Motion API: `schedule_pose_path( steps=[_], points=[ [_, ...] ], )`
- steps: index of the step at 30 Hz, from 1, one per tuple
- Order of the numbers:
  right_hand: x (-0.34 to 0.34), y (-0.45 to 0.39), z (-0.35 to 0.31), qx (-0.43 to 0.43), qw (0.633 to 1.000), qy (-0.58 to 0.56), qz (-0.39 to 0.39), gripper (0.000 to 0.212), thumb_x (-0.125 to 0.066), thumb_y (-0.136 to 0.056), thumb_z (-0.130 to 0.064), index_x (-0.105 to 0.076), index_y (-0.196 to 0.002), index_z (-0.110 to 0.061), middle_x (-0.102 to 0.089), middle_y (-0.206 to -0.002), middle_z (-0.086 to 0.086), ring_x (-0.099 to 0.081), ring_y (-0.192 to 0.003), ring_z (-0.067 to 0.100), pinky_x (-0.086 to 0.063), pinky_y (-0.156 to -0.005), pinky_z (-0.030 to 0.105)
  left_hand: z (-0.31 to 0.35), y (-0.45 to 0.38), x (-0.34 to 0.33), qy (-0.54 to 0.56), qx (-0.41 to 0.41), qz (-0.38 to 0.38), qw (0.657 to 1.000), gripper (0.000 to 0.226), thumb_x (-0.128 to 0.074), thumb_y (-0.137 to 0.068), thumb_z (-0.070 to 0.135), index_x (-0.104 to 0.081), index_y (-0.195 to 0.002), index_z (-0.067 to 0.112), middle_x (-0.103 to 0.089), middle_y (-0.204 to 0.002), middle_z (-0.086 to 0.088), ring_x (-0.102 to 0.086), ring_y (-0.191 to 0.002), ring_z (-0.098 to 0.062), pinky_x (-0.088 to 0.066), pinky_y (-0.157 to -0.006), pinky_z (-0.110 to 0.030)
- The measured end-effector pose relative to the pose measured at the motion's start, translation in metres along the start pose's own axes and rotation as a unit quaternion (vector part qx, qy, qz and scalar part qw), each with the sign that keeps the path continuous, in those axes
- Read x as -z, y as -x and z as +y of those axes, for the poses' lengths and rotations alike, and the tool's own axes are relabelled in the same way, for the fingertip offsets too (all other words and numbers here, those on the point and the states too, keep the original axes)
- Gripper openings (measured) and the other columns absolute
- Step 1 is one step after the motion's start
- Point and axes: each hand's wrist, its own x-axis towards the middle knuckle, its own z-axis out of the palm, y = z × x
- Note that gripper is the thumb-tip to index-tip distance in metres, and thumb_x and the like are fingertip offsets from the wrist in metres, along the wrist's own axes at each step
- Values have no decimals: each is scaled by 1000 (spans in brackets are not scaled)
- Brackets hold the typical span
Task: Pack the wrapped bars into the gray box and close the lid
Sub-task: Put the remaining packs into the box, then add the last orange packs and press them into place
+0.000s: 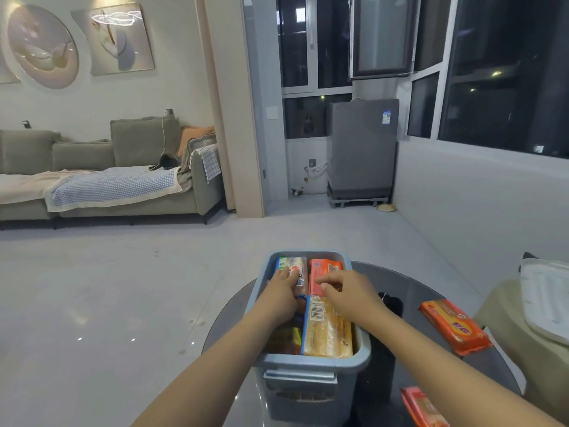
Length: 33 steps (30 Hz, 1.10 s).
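Note:
The gray box point(311, 369) stands open on a round dark glass table point(431, 291), with several wrapped bars inside. My left hand point(281, 288) reaches into the box's left half, fingers resting on a white-and-green bar point(292, 264) at the far end. My right hand point(348, 291) is in the right half, fingers curled on a pink-orange bar point(323, 268). Nearer lies a yellow bar point(328, 332) with a barcode. An orange bar point(455, 326) lies on the table to the right, and another orange-pink bar point(421, 406) at the front right. No lid is clearly in view.
A dark object point(391, 303) lies on the table just right of the box. A beige seat with a white pad point(545, 303) stands at the far right. Gray floor spreads to the left, with a sofa point(123, 180) and a gray appliance point(361, 149) beyond.

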Motion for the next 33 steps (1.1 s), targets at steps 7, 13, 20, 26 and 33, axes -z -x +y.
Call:
schedule_pose_path(
  steps=[7, 13, 20, 26, 33],
  points=[
    [17, 32, 5, 18, 995, -77, 59, 26, -52, -92, -20, -67, -112, -25, -63, -110, -12, -52, -82, -11, -39, -64, 1, 13, 23, 13, 175, -2, 72, 982, 45, -36, -100, 30, -37, -144, 25, -53, -140, -6, -57, -111, -20, -52, -79, -26],
    [41, 59, 22, 6, 988, -92, 127, 24, -52, -92, -14, -69, -106, -23, -63, -98, -14, -56, -87, -4, -38, -68, 4, 54, 51, 6, 241, -100, 107, 959, 40, -44, -97, 24, -49, -137, 25, -47, -146, 3, -44, -132, -12, -38, -107, -31],
    [76, 99, 64, -34, 980, -118, 160, 30, -51, -90, -7, -64, -106, -30, -65, -94, -13, -61, -91, 6, -49, -74, 18, 114, 81, -33, 267, -189, 93, 940, 38, -45, -92, 12, -59, -125, 26, -58, -128, 12, -49, -118, 1, -37, -97, -15],
    [95, 133, 110, -96, 982, -81, 139, 28, -54, -89, -11, -64, -103, -33, -63, -101, -15, -57, -93, 1, -47, -78, 21, 148, 95, -78, 262, -203, 32, 943, 36, -46, -93, 16, -58, -126, 23, -59, -128, 7, -51, -116, 0, -39, -97, -14],
    [93, 157, 163, -221, 973, -14, 67, 22, -58, -86, -15, -65, -104, -25, -65, -109, 0, -60, -94, 11, -45, -75, 21, 145, 97, -133, 123, -99, -93, 983, 47, -52, -93, 38, -50, -136, 19, -51, -140, -1, -50, -126, -16, -39, -99, -25]
  ],
)
